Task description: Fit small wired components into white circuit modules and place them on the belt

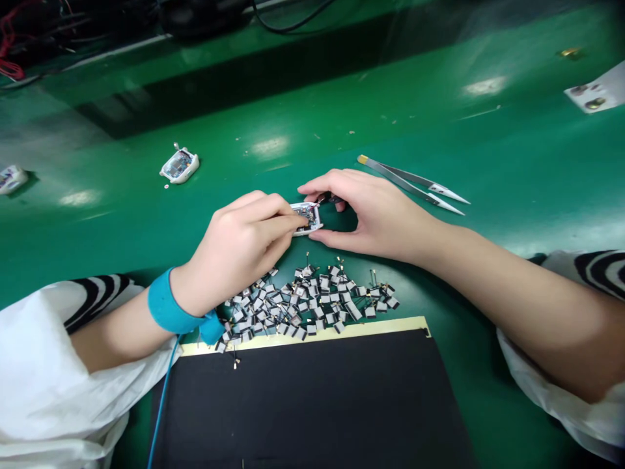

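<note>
A small white device casing [318, 226] with a bare circuit board [307, 212] inside is held just above the green table. My left hand [247, 238], wearing a blue wrist strap [168, 305], pinches its left side with fingertips over the board. My right hand [374, 212] curves round the right side, its thumb at the lower edge and its fingers at the upper edge. A small dark part [328, 197] shows under the right fingers; I cannot make out what it is. Beneath the hands lies a pile of small grey-and-black parts with short leads [312, 299].
Metal tweezers [415, 182] with white tips lie beyond my right hand. Another open casing [180, 165] sits at upper left, and one more [12, 178] at the left edge. A black mat [312, 404] with a yellow edge is nearest me. A blue cord [163, 404] hangs from the strap.
</note>
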A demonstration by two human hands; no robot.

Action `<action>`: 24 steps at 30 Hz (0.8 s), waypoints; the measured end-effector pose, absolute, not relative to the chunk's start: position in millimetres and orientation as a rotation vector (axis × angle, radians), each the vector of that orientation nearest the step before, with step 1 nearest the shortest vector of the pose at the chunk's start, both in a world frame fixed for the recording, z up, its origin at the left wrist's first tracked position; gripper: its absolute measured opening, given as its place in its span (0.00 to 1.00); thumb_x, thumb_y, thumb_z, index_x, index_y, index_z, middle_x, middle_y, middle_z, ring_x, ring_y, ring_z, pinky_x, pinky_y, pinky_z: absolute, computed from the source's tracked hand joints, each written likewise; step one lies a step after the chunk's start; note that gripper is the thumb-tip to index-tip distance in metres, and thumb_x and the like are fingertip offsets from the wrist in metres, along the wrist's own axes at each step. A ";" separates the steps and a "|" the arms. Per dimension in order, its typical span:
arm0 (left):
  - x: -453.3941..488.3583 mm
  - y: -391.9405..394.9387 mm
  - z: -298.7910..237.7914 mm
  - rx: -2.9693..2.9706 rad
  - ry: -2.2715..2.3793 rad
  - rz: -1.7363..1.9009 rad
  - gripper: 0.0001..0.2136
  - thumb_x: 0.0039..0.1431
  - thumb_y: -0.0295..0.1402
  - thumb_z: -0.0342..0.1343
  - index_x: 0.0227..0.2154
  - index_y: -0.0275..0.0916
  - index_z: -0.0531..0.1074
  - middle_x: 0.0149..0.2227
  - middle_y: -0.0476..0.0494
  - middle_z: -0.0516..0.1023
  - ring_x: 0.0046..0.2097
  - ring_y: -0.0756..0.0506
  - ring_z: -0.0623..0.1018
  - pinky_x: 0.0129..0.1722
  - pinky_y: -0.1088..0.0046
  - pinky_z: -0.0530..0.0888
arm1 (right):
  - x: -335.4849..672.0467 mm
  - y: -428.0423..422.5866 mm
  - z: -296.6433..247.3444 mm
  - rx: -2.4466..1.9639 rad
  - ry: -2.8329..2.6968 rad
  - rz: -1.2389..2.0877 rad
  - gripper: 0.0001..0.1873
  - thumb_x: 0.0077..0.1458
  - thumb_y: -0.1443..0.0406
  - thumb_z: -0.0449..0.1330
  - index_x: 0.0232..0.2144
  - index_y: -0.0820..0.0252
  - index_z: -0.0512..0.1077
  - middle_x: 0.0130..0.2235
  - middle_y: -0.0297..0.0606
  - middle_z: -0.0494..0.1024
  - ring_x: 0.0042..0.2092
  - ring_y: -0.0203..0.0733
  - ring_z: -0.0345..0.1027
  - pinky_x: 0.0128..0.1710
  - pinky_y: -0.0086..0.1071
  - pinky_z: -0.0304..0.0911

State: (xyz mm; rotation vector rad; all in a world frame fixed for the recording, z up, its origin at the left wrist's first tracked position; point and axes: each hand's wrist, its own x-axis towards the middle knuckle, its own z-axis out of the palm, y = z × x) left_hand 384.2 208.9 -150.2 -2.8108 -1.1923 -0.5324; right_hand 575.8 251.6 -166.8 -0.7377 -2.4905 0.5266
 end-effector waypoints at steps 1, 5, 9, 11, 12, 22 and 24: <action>384.3 208.7 -149.9 -2.810 -1.197 -0.537 0.08 0.56 0.28 0.49 0.36 0.37 0.71 0.33 0.48 0.73 0.35 0.49 0.71 0.34 0.75 0.68 | 575.8 251.6 -166.7 -0.737 -2.491 0.529 0.19 0.49 0.60 0.54 0.43 0.63 0.62 0.39 0.39 0.69 0.42 0.41 0.63 0.40 0.35 0.60; 383.6 208.2 -149.1 -2.817 -1.202 -0.573 0.08 0.57 0.28 0.48 0.36 0.37 0.71 0.34 0.49 0.73 0.36 0.50 0.71 0.35 0.76 0.68 | 576.0 251.5 -166.4 -0.738 -2.505 0.529 0.19 0.50 0.59 0.54 0.43 0.62 0.62 0.40 0.39 0.69 0.43 0.41 0.63 0.41 0.36 0.60; 384.0 208.8 -149.2 -2.828 -1.197 -0.559 0.08 0.57 0.29 0.48 0.36 0.38 0.71 0.34 0.49 0.73 0.36 0.50 0.71 0.35 0.75 0.68 | 575.9 251.4 -166.7 -0.744 -2.507 0.528 0.19 0.49 0.60 0.55 0.43 0.64 0.62 0.40 0.39 0.69 0.43 0.40 0.62 0.42 0.34 0.60; 384.6 209.0 -149.5 -2.817 -1.197 -0.544 0.08 0.57 0.28 0.48 0.35 0.37 0.71 0.34 0.49 0.73 0.36 0.49 0.71 0.35 0.75 0.68 | 575.8 251.3 -166.9 -0.744 -2.499 0.526 0.19 0.49 0.61 0.55 0.43 0.64 0.62 0.40 0.38 0.69 0.42 0.40 0.63 0.41 0.34 0.60; 384.9 208.9 -149.5 -2.811 -1.196 -0.537 0.08 0.57 0.28 0.48 0.35 0.37 0.71 0.34 0.49 0.73 0.36 0.49 0.71 0.35 0.75 0.68 | 575.7 251.3 -167.0 -0.743 -2.495 0.522 0.19 0.49 0.61 0.55 0.43 0.64 0.62 0.40 0.38 0.69 0.42 0.40 0.63 0.41 0.34 0.60; 384.4 208.7 -148.6 -2.806 -1.194 -0.518 0.08 0.57 0.29 0.48 0.36 0.38 0.71 0.34 0.49 0.73 0.35 0.49 0.71 0.35 0.75 0.68 | 575.9 251.5 -167.3 -0.724 -2.498 0.498 0.18 0.49 0.62 0.56 0.42 0.64 0.63 0.40 0.38 0.69 0.42 0.40 0.63 0.40 0.35 0.61; 384.5 208.9 -148.8 -2.807 -1.200 -0.518 0.08 0.57 0.28 0.48 0.36 0.38 0.71 0.34 0.49 0.73 0.35 0.49 0.71 0.35 0.75 0.68 | 575.9 251.5 -167.3 -0.725 -2.498 0.499 0.18 0.49 0.62 0.56 0.42 0.64 0.63 0.40 0.38 0.69 0.42 0.40 0.63 0.41 0.35 0.62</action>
